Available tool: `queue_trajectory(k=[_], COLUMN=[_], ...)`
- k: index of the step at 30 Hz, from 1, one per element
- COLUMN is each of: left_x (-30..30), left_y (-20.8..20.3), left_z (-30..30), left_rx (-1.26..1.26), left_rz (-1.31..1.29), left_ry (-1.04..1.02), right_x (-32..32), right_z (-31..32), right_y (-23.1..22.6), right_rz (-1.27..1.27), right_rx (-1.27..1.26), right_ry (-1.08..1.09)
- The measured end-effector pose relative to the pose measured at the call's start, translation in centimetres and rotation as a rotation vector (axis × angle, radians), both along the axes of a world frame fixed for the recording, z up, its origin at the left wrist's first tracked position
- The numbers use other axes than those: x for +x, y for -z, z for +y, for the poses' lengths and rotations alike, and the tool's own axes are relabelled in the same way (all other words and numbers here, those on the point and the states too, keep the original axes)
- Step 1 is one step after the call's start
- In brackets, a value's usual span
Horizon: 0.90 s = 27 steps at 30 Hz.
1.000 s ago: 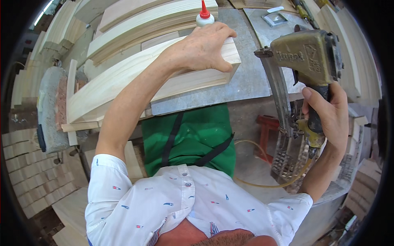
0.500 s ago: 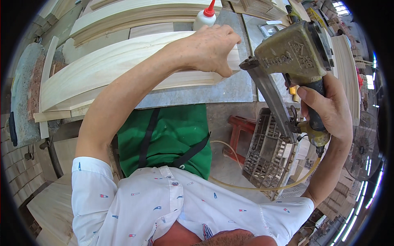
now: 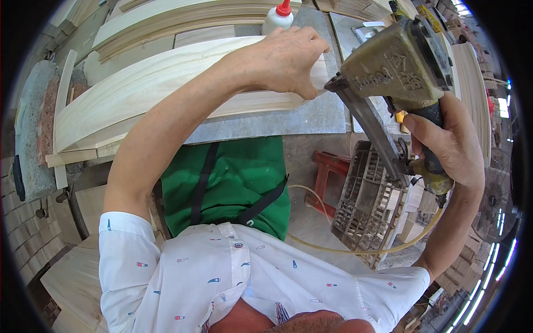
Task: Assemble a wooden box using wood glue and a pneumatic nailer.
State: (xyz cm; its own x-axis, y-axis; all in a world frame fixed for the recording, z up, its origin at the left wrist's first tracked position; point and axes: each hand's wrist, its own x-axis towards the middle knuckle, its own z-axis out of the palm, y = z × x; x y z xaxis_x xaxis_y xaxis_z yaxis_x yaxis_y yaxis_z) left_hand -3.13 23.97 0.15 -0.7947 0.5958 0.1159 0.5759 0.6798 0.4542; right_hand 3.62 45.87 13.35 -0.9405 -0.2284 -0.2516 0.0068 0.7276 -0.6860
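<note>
My left hand (image 3: pixel 288 60) is clamped over the right end of a pale wooden board piece (image 3: pixel 150 89), thumb on the near side and fingers over the far side. The piece has a long wide face and a narrow strip along its near edge, and lies on a grey metal sheet (image 3: pixel 266 125). In my right hand (image 3: pixel 462 139) is a pneumatic nail gun (image 3: pixel 388 72), its worn olive body held by the dark handle. The gun's nose is right by the wood's right end, close to my left thumb; whether they touch I cannot tell.
A white glue bottle (image 3: pixel 276 21) with a red tip stands beyond the piece, near stacked boards (image 3: pixel 183 22). From the gun's handle a yellowish air hose (image 3: pixel 355 252) loops past a grey crate (image 3: pixel 369 205) and a red stool (image 3: pixel 322 180). More boards (image 3: pixel 472 94) are stacked at right.
The view has shifted slightly. The nail gun has tilted a little and its nose sits slightly closer to the wood's right end. My left hand keeps the same grip.
</note>
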Motion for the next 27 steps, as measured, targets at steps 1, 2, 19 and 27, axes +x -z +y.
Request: queue_trajectory(k=[1, 2, 19, 27], left_x=[0.0, 0.0, -2.3, -3.2], left_y=[0.0, -0.1, -0.2, -1.5], left_z=[0.0, 0.1, -0.7, -0.3], left_rx=[-0.001, 0.011, 0.142, 0.226], left_rz=[-0.001, 0.009, -0.111, -0.452], left_ry=[0.006, 0.01, -0.023, -0.278], right_x=[-0.1, -0.2, -0.6, -2.1], right_z=[0.1, 0.3, 5.6, 7.6], right_y=[-0.1, -0.2, 6.8, 13.7], right_rz=[-0.001, 0.005, -0.094, -0.048], right_rx=[-0.001, 0.001, -0.108, 0.025], right_ry=[0.006, -0.033, 0.166, 0.022])
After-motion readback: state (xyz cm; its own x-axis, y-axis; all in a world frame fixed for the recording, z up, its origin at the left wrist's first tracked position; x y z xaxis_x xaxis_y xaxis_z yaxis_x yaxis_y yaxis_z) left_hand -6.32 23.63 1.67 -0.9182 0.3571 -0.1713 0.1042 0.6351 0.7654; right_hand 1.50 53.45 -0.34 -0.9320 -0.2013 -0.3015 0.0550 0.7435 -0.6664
